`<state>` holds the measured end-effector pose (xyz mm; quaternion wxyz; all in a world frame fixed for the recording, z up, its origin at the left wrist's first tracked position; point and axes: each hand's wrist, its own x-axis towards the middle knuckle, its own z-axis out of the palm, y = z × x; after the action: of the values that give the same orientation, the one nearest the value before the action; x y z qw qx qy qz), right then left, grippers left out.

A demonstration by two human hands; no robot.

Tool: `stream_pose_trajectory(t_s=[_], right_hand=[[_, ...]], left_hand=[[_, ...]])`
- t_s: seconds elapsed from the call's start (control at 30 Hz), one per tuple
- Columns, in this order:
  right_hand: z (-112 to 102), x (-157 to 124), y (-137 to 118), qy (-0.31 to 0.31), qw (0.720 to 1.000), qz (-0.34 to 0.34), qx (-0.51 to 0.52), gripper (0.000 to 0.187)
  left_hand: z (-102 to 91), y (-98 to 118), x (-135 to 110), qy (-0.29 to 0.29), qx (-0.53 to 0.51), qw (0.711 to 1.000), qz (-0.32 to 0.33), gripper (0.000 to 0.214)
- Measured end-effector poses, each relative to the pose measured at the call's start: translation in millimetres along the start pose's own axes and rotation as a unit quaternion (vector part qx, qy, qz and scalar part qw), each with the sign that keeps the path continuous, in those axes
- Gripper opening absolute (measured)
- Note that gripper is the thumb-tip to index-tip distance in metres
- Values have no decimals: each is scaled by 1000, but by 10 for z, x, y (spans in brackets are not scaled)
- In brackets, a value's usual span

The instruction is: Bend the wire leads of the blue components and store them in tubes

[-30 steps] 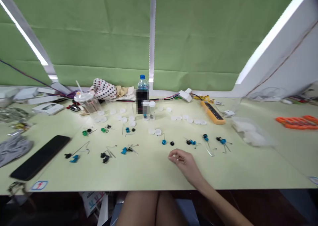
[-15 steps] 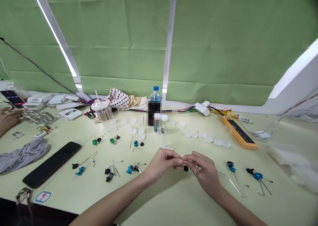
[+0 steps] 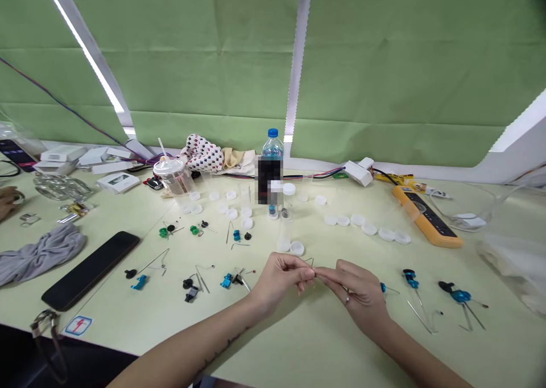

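My left hand (image 3: 284, 280) and my right hand (image 3: 356, 291) meet fingertip to fingertip above the table. Both are closed in a pinch, and whatever is between the fingers is too small to make out. A thin bent metal wire (image 3: 310, 260) shows just behind the fingertips; I cannot tell whether it is held or lying there. Beside my right hand a blue part (image 3: 383, 287) is partly hidden. Left of my left hand lies a group with a blue clamp-like piece (image 3: 226, 280), a black knob and thin metal rods. A clear tube (image 3: 285, 234) stands beyond the hands, near a round white cap (image 3: 297, 248).
Similar blue parts (image 3: 460, 296) with rods lie at right, green ones (image 3: 195, 230) at left. Several white caps (image 3: 369, 228) line the table, with a bottle (image 3: 273, 144), cup (image 3: 173, 174), orange power strip (image 3: 426, 217), black phone-like slab (image 3: 91, 269) and another person's hand (image 3: 9, 200).
The view has shifted slightly. My right fingers have straightened, and the black knob seen beneath them is now hidden. The bent wire has come into sight. The other person's hand has drawn left.
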<state>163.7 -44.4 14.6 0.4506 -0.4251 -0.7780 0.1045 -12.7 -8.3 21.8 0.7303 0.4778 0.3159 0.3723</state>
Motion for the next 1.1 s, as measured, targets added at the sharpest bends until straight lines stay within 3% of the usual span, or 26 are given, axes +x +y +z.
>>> stream_pose_trajectory(t_s=[0.23,0.47,0.6,0.83,1.1], right_hand=[[-80,-143,-121,-38,991,108,74,34],[-105,-101,-122,-68,996,31,49,33],[-104,-71,-113,-60,997,-14,50,22],[-81,-55,-137,-53,996,57,42,19],[-82,-5,-135,-16,999,-25,24,22]], left_hand=[[-24,-53,20,0,-97,995,5,28],[-37,-72,41,-15,-62,998,8,24],[-53,-77,43,-34,-33,999,20,17],[-69,-70,41,-41,-12,998,50,12],[-75,-21,23,-34,17,997,61,19]])
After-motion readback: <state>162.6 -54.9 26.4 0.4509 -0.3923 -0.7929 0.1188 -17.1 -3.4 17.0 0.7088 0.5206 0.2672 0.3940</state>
